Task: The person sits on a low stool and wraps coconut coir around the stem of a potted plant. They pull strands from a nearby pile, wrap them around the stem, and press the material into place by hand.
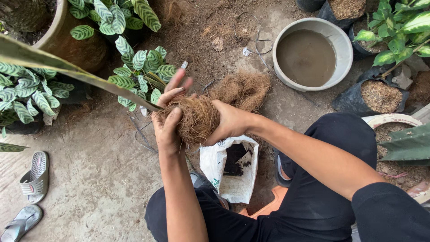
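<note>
At the far left edge of the concrete floor [103, 179] lie two grey sandals [33, 177], one above the other near the bottom left corner. Above them stand potted plants with striped green leaves [27, 96], and a large brown clay pot [74, 47] sits toward the top left corner. A long, pale green leaf [58, 67] slants from the left edge down to the hands.

The left hand [168, 118] is wrapped around the left side of a wad of brown coconut fibre [197, 118] bound about the base of that long leaf; its thumb presses the fibre while the upper fingers are spread and lifted off it, so this grip is only partly closed. The right hand [228, 123] clasps the same wad from the right, fingers curled tight into it. The wad is held in the air above the middle of the floor, with a looser heap of fibre [244, 87] on the ground just behind it.

Below the hands, between the knees in black trousers [322, 197], lies an open white sack [230, 172] with dark soil inside. Toward the top right stands a round grey basin [342, 45] of muddy water, with black grow bags [376, 96] and leafy green plants [398, 31] beside it at the right edge.
</note>
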